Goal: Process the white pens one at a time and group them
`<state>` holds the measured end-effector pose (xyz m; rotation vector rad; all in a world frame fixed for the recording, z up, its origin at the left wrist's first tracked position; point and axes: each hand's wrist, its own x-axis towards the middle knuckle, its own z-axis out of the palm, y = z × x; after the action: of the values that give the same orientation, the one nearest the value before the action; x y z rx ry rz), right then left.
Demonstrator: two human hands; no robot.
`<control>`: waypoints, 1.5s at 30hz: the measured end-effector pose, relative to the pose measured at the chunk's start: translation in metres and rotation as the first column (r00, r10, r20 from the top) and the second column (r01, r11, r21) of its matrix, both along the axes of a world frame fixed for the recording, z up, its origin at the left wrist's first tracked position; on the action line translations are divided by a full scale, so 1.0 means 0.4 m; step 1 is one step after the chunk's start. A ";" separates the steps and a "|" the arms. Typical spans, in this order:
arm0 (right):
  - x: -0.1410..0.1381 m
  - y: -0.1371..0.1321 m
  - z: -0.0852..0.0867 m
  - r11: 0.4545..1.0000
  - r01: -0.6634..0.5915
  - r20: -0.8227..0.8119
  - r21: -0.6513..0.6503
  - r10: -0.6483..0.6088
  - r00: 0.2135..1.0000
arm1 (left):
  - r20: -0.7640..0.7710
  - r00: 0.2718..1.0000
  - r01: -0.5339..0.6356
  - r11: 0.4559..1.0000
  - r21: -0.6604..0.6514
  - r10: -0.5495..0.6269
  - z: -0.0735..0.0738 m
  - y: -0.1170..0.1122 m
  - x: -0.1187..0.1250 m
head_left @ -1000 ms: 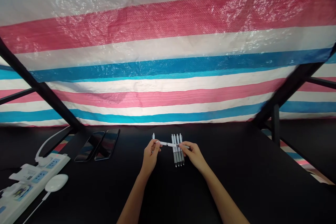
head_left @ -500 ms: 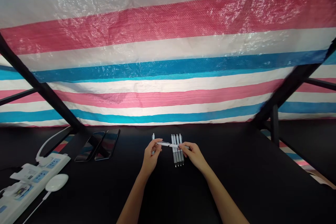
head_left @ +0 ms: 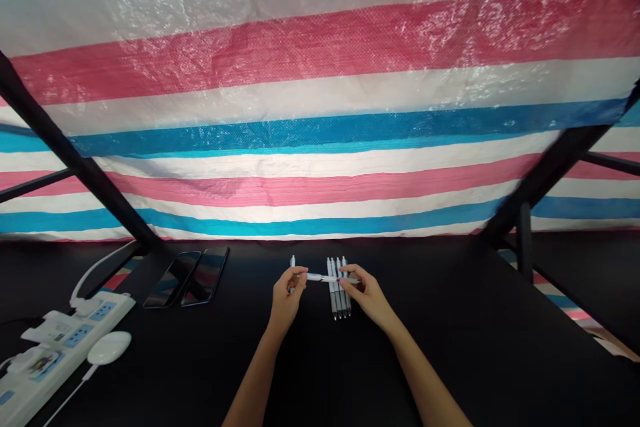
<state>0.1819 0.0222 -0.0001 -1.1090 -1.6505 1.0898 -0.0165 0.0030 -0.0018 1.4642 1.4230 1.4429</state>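
Both hands hold one white pen (head_left: 320, 277) crosswise above the black table (head_left: 450, 347). My left hand (head_left: 287, 293) pinches its left end and my right hand (head_left: 367, 293) pinches its right end. Under the held pen lies a row of white and grey pens (head_left: 339, 293), side by side, pointing away from me. One more white pen (head_left: 293, 261) lies to the left of the row, partly hidden behind my left hand.
Two dark phones (head_left: 187, 277) lie at the back left. A white power strip (head_left: 55, 347) and a white round device (head_left: 109, 347) on a cable sit at the left edge. A striped tarp (head_left: 320, 113) hangs behind, with black frame bars (head_left: 75, 167) at both sides.
The hands have drawn slightly closer together on the held pen, with the right fingers sliding a little to the left. The pens on the table have not moved.
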 end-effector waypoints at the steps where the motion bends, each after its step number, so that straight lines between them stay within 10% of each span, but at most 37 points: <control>1: -0.001 -0.001 0.000 1.000 -0.014 -0.009 0.007 0.014 1.000 | 0.007 1.000 -0.010 1.000 -0.003 0.010 -0.002 0.001 -0.002; 45: 0.015 0.008 -0.009 1.000 -0.012 0.052 0.028 0.011 0.999 | 0.123 0.987 -0.106 0.994 -0.015 0.107 0.005 0.002 -0.013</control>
<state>0.1878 0.0252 -0.0036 -1.1194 -1.7092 1.0501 -0.0217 0.0038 0.0002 1.2872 1.4477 1.5625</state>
